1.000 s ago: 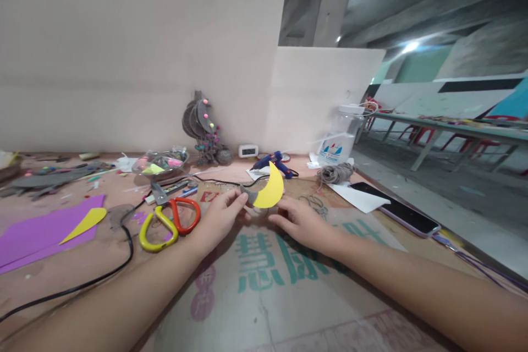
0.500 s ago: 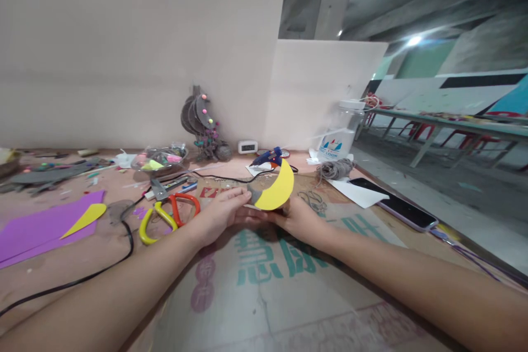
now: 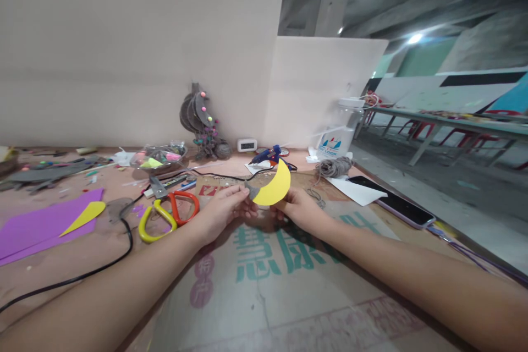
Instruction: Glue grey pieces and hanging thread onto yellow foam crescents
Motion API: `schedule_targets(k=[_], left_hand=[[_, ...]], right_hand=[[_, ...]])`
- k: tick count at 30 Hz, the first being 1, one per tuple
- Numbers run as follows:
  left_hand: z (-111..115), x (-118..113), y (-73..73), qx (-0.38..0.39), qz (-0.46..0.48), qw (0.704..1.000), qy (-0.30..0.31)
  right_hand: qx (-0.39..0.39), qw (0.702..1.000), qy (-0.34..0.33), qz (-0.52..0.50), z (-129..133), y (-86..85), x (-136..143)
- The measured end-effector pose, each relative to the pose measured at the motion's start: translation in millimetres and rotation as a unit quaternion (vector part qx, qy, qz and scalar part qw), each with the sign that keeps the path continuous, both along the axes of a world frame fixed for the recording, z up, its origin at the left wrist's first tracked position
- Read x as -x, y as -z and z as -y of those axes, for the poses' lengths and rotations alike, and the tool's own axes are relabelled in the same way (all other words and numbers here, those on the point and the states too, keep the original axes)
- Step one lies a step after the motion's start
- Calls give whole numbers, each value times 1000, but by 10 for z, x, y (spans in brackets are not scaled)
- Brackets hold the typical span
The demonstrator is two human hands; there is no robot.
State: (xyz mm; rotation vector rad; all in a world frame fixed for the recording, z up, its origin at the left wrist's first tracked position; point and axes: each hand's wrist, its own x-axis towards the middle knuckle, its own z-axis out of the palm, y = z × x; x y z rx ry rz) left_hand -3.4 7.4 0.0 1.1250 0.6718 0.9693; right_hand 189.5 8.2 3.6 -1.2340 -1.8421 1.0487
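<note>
A yellow crescent, apparently cut from paper or foam sheet, is held up over the printed cardboard. At its lower left, a grey fuzzy part shows beside the yellow. My left hand pinches this grey end between thumb and fingers. On the other side my right hand is closed at the crescent's lower right edge, its fingertips partly hidden behind the piece. Scissors with one yellow and one orange handle lie just left of my left wrist.
Behind the crescent lies a blue glue gun with a black cord. Grey yarn, a clear bottle and a phone are on the right. Purple sheets lie left. A grey crescent ornament leans against the back panel.
The crescent has shifted slightly left and down. My right hand's fingers have drawn away from the left hand's, leaving a gap below the piece.
</note>
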Motion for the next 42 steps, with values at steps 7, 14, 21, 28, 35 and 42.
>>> schedule_targets(k=[7,14,21,28,35,42], left_hand=[[-13,-8,16,-6,-1,1000,1],[-6,-8,-12,-9,-17,1000,2],[1,-6,6,-2,5,1000,-1],[-35,33,-23,14,58,996,-73],[-57,30,0,5,30,993,-115],[-20,23,-31,-8,12,994,-106]], right_hand=[[-59,996,-57,37,1,31,2],[-94,990,-63,82,14,67,10],[-115,977,-96,150,81,20,41],[-168,957,-72,226,128,-22,32],[-248,947,-36,201,120,-60,-81],[-259,954,-4,151,100,-99,-98]])
